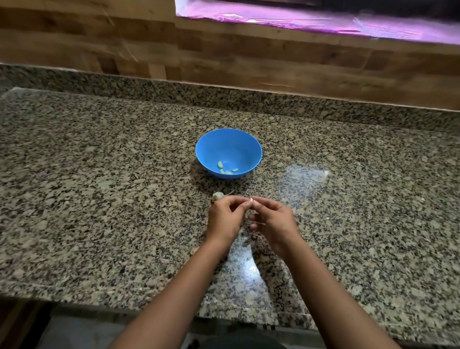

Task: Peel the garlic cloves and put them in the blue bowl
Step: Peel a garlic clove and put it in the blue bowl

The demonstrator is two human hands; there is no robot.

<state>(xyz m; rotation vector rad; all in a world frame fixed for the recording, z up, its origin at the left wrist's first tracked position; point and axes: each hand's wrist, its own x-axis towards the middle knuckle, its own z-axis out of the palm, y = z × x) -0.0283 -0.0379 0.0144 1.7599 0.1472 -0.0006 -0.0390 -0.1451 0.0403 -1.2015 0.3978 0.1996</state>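
The small pale garlic clove (251, 201) is pinched between the fingertips of my left hand (225, 218) and right hand (272, 222), above the speckled granite worktop (86, 191). Its long axis is too hidden to tell. The round blue plastic bowl (232, 143) lies near, at 11 o'clock from the clove, holding about 4 peeled cloves (227, 170). My left hand is nearer it. A whitish garlic remnant (217, 195) lies just beside that hand, low enough, I judge, to pass over.

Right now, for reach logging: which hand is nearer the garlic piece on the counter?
Left. The left hand is just beside the garlic piece; the right hand is farther right.
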